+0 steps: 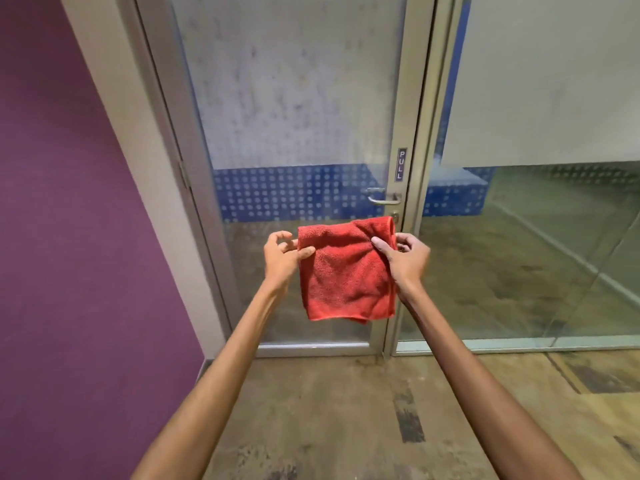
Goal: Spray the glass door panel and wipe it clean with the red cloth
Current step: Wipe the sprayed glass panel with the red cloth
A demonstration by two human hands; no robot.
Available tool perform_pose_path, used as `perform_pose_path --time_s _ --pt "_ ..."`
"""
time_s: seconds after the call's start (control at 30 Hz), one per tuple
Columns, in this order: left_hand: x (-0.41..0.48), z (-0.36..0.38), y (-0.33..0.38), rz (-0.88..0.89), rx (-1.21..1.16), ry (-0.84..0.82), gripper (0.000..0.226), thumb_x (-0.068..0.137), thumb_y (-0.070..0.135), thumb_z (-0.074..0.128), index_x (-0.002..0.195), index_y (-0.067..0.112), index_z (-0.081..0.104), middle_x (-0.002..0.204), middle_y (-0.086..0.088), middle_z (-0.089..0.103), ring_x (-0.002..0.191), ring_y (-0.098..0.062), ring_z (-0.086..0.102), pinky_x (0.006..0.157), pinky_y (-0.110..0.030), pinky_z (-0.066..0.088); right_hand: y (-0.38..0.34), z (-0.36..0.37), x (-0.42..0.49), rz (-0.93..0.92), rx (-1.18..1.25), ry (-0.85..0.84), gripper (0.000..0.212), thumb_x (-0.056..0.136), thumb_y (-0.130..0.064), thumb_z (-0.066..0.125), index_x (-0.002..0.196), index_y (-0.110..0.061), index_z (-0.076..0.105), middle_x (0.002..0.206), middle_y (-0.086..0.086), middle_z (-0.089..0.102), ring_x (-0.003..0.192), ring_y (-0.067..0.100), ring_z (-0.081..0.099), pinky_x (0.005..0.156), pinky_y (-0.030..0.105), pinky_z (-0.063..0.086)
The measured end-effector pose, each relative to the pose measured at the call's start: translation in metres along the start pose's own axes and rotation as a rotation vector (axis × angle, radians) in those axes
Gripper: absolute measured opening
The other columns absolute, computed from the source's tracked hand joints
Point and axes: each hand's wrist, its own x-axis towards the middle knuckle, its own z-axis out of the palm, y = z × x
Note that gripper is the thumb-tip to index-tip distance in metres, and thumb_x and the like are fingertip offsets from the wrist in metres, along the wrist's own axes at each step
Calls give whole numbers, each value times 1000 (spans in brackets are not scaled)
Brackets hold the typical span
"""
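Observation:
The red cloth (346,271) hangs folded in front of me, held up by its two top corners. My left hand (282,254) pinches the upper left corner between thumb and fingers. My right hand (405,258) grips the upper right corner. Behind the cloth stands the glass door panel (294,98) in a metal frame, its frosted upper part covered with fine droplets and a blue dotted band across the middle. No spray bottle is in view.
A metal lever handle (382,197) and a PULL sign (401,164) sit on the door's right stile. A fixed glass panel (536,237) adjoins on the right, a purple wall (69,202) on the left. Worn wooden flooring (346,410) lies below.

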Motion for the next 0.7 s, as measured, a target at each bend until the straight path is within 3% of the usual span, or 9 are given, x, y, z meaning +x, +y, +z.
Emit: perform_pose_path --time_s 0.13,0.27,0.33,0.47,0.7 --pt "30 -26 3 94 -15 128 50 72 -11 79 106 8 48 87 -4 62 72 -7 61 68 -16 54 -8 47 8 -51 -26 -51 28 70 -14 90 85 1 71 73 3 68 55 -7 53 57 10 44" --pt "65 -42 9 190 12 226 45 70 -12 80 101 6 53 89 -7 61 80 -14 58 81 -30 52 -14 94 25 -89 -48 -55 28 69 -18 90 86 -3 73 77 5 72 62 4 57 64 20 48" --pt "86 -48 12 236 23 257 43 69 -14 79 98 6 54 85 -3 61 79 -13 57 79 -29 50 -13 119 35 -107 -56 -56 30 69 -18 91 89 -3 74 81 8 74 66 8 60 69 26 51" --pt "136 -67 19 314 36 286 40 67 -13 81 93 7 57 87 -10 64 79 -15 60 79 -29 51 -8 167 60 -171 36 -82 31 69 -9 90 93 0 73 78 4 72 54 -14 59 59 3 44" --pt "222 -96 40 324 95 302 34 65 -10 84 81 7 60 86 -13 64 82 -20 59 85 -48 53 -12 241 121 -216 117 -196 33 67 -1 89 94 4 72 76 1 70 56 -16 59 61 2 45"
